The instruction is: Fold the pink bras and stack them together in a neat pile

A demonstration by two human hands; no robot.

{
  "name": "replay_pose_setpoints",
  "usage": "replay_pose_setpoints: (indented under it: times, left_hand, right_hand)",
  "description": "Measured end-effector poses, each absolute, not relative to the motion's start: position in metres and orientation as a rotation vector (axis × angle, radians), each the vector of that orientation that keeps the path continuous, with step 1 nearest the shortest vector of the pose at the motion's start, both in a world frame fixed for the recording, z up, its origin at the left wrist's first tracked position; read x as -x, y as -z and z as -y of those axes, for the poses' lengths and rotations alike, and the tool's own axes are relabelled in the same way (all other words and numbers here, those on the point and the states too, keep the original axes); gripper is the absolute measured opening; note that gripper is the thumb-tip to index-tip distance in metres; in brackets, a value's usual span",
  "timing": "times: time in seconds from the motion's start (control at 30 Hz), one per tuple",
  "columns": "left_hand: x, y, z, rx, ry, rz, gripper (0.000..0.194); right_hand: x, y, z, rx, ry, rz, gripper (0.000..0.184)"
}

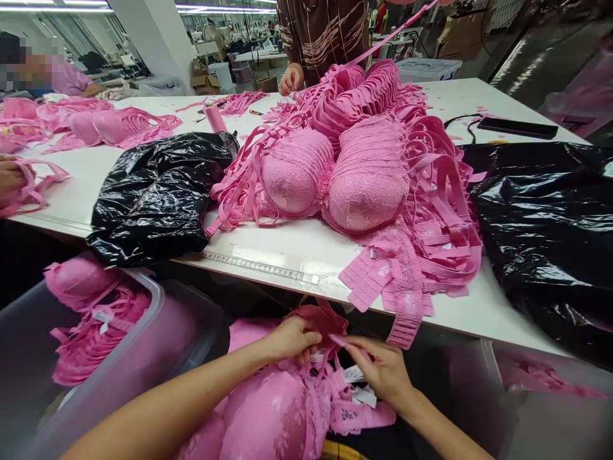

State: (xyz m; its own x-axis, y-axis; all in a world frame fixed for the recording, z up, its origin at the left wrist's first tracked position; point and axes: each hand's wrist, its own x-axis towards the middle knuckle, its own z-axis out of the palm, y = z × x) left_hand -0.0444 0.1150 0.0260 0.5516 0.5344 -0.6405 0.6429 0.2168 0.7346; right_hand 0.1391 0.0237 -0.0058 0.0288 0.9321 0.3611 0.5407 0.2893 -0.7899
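A pink lace bra point(268, 409) lies heaped below the table edge, close to my body, its moulded cups facing up. My left hand point(294, 338) is closed, its fingers pinching the bra's fabric near the top. On the other side my right hand point(385, 374) is closed around a narrow pink strip point(341, 340), whose tip points at my left fingers. I cannot tell whether the strip is a strap end or a small tool. White labels point(353, 374) hang from the bra beside my right hand, above a pink hook-and-eye band point(361, 416).
A stack of pink bras point(366, 172) covers the middle of the white table point(268, 246). Black plastic bags point(158, 198) lie either side. A measuring tape point(258, 267) runs along the edge. Plastic bins point(158, 313) stand below. A co-worker point(325, 38) stands opposite; another person's hand point(9, 179) is left.
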Motion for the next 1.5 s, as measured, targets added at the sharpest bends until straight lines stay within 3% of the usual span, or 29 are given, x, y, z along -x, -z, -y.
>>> replay_pose_setpoints:
  times: [0.1,0.43,0.6,0.83,1.07,1.17,1.3,1.5]
  left_hand:
    - [0.032,-0.014,-0.117,-1.896,0.075,-1.109,0.012]
    - [0.026,0.02,-0.092,-2.055,0.088,-1.269,0.028]
    - [0.047,0.012,-0.099,-2.117,0.103,-1.264,0.02]
    - [0.038,0.017,-0.107,-2.384,-0.045,-0.932,0.049]
    - [0.022,0.016,-0.134,-2.267,0.016,-0.846,0.035]
    - [0.022,0.012,-0.139,-2.175,-0.026,-0.719,0.035]
    - [0.018,0.015,-0.121,-2.175,-0.114,-0.853,0.042]
    - [0.021,0.018,-0.092,-2.065,-0.167,-0.985,0.017]
  right_hand:
    - [-0.157,0.015,-0.021,1.558,-0.619,1.488,0.018]
    - [-0.121,0.008,-0.051,1.35,-0.784,1.575,0.02]
    - [-0.124,0.013,-0.05,1.36,-0.804,1.767,0.021]
    - [-0.131,0.021,-0.007,1.414,-0.682,2.078,0.026]
    - [-0.138,0.004,0.006,1.342,-0.598,2.057,0.021]
    - [-0.15,-0.015,0.013,1.275,-0.593,2.04,0.017]
    - [-0.162,-0.025,0.01,1.335,-0.313,1.934,0.017]
    - [-0.153,-0.001,-0.013,1.342,-0.151,1.935,0.02]
